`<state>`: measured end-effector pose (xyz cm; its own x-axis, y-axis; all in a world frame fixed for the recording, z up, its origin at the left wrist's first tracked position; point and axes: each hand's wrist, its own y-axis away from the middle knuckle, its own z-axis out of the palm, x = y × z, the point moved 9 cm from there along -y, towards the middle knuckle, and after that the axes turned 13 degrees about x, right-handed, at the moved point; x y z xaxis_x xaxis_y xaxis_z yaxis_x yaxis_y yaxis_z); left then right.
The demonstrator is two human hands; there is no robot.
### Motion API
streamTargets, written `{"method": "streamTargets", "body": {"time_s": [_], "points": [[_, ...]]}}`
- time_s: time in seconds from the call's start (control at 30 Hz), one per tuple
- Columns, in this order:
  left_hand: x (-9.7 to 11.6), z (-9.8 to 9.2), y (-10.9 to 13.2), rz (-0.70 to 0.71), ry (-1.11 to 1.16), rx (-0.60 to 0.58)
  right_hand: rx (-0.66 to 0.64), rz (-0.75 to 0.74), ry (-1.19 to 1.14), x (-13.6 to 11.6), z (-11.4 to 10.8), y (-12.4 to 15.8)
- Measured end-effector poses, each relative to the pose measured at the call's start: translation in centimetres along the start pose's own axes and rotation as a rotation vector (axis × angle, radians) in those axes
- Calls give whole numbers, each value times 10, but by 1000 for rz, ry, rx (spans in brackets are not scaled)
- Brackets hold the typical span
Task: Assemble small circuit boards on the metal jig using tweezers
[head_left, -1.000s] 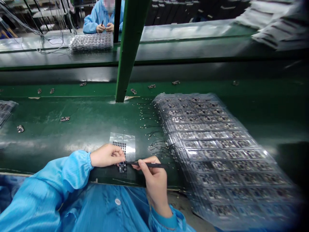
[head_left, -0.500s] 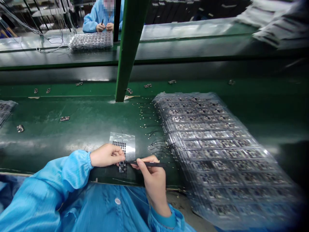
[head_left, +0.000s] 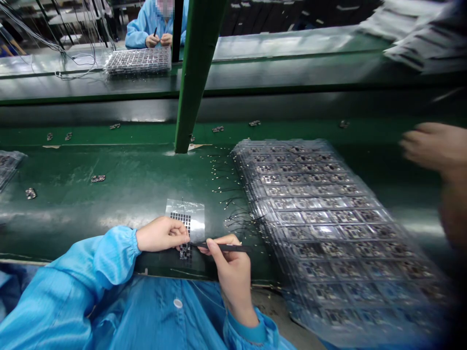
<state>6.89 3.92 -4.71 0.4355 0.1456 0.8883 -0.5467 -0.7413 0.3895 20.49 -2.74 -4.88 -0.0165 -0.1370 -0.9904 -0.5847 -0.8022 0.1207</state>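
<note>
At the near end of the clear sheet (head_left: 197, 221) bearing a grid of black squares, a small circuit board (head_left: 185, 252) is lying. The left hand (head_left: 163, 235) is occupying the left side of the sheet; its thumb and index finger are standing close together at the board's far end, and whether they are gripping the board cannot be told. The right hand (head_left: 230, 265), on the right of the sheet, is holding black tweezers (head_left: 228, 248) between thumb and fingers, the tip pointing left at the board. Farther right of the sheet, a stack of clear component trays (head_left: 321, 204) is standing, and thin black cables (head_left: 239, 217) are protruding from its side toward the sheet. Left of the sheet, two loose boards (head_left: 98, 179) are lying on the green worktop (head_left: 146, 163). Beyond the sheet, a green post (head_left: 195, 73) is rising. Well to the right of the sheet, another person's hand (head_left: 434, 146) is showing as a blur.
</note>
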Motion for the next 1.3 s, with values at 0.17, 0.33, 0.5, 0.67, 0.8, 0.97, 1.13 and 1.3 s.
{"method": "streamTargets", "body": {"time_s": [0.17,0.33,0.5,0.67,0.8,0.97,1.13,1.3], "points": [[-1,0,-1,9,-10,-2,1,-10,13,1,0,0],[1,-1,-1,25,-51,42,-1,-18,28,-1,0,1],[4,-7,-1,24,-56,93,26,-46,47,-6,-1,1],[4,-12,-2,-2,-28,110,89,-30,-36,0,-7,0],[3,-11,-1,-7,3,101,15,3,-33,3,1,3],[5,-10,1,35,-34,101,-198,-91,76,-15,27,14],[9,-11,5,98,-142,98,-203,-59,60,-17,33,15],[11,-10,7,159,-176,52,-185,-78,69,-17,34,14]]}}
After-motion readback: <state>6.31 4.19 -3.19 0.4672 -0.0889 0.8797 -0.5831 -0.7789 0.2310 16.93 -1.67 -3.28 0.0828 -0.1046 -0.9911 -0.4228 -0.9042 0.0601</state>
